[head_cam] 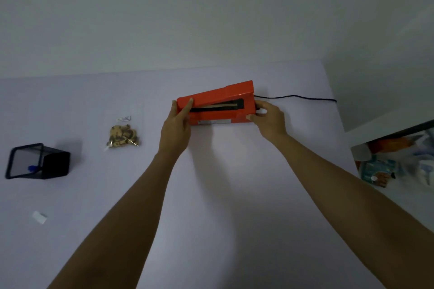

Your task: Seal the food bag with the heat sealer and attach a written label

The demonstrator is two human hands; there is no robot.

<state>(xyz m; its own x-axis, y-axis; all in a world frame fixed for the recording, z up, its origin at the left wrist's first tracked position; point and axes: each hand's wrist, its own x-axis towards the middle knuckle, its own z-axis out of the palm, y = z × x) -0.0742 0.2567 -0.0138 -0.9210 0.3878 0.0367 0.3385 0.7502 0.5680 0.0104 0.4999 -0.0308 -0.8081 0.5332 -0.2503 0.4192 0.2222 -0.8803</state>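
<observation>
Nearest the camera, on the pale tabletop, a small white slip lies at the lower left, probably the blank label, though it is too blurred to tell whether anything is written on it. Further in, a dark mesh pen holder lies tipped on its side with something blue inside, likely a pen, of which only the end shows. Beyond it the clear food bag rests flat, well apart from both hands and holding brownish pieces; a small white tag sits near its top, its print unreadable, and I cannot tell whether the mouth is sealed. Both forearms reach across the middle of the tabletop to the orange heat sealer at the far side. The left hand grips its left end, thumb over the top, while the right hand clasps the right end where the black cord leaves, so the tool is held at both ends, I judge to shift or square it within reach before the bag is brought over. The sealer's arm stands slightly raised, showing the dark sealing strip. Whether the cord is plugged in is hidden past the tabletop's edge, and the cluttered shelf at right is too dim to read.
</observation>
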